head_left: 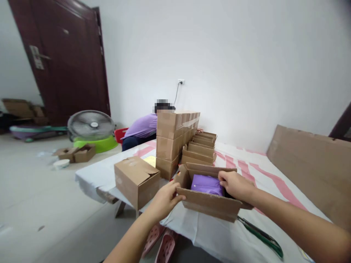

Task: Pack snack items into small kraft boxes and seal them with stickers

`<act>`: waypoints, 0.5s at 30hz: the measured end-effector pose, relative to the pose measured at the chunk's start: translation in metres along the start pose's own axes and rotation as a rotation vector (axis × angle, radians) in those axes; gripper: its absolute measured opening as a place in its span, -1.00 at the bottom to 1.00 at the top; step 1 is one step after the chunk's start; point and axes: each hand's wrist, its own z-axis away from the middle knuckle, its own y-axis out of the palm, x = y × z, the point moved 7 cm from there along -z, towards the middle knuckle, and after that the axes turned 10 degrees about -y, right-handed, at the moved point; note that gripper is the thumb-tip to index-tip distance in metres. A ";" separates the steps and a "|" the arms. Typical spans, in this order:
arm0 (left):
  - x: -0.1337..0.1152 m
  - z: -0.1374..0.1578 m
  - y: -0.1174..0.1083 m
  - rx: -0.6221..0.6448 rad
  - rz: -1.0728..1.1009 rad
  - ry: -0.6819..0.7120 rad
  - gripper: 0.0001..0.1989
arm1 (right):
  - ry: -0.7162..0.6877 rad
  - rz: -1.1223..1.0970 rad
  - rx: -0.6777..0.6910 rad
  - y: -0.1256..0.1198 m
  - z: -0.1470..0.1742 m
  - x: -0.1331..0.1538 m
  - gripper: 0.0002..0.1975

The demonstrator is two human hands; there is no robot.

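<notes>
1 open box [210, 206], left hand [166, 199] gripping its rim, right hand [237, 185] curled at purple packet [205, 184], hold unclear

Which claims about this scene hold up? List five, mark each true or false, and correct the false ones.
1. The left hand is on the edge of an open box. True.
2. The right hand is at the edge of the purple bundle inside that box. True.
3. A green-handled tool lies on the floor. False: the green-handled tool lies on the cloth-covered table.
4. The other person's shirt is orange. False: the shirt is purple.
5. A plug is in the wall socket. True.
</notes>
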 end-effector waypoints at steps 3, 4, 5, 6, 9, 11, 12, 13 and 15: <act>0.001 -0.002 -0.017 -0.027 -0.055 -0.023 -0.78 | -0.031 0.011 -0.096 -0.019 0.004 0.011 -0.93; 0.000 -0.003 -0.023 -0.020 -0.068 -0.023 -0.78 | -0.042 -0.002 -0.117 -0.022 0.005 0.014 -0.92; -0.002 -0.004 -0.028 -0.008 -0.080 -0.023 -0.78 | -0.064 -0.025 -0.141 -0.023 0.006 0.017 -0.92; -0.004 -0.005 -0.033 0.010 -0.093 -0.025 -0.79 | -0.105 -0.054 -0.166 -0.024 0.008 0.019 -0.91; -0.003 -0.009 -0.047 0.052 -0.131 -0.056 -0.84 | -0.265 -0.127 -0.261 -0.026 0.013 0.023 -0.89; 0.006 -0.016 -0.051 0.045 -0.161 -0.089 -0.85 | -0.315 -0.147 -0.327 -0.030 0.015 0.019 -0.88; 0.012 -0.020 -0.050 0.041 -0.177 -0.104 -0.86 | -0.314 -0.155 -0.357 -0.033 0.015 0.015 -0.88; 0.020 -0.024 -0.047 0.045 -0.192 -0.119 -0.87 | -0.301 -0.161 -0.389 -0.037 0.013 0.011 -0.88; 0.037 -0.034 -0.035 0.090 -0.213 -0.147 -0.90 | -0.268 -0.183 -0.463 -0.050 0.009 0.001 -0.87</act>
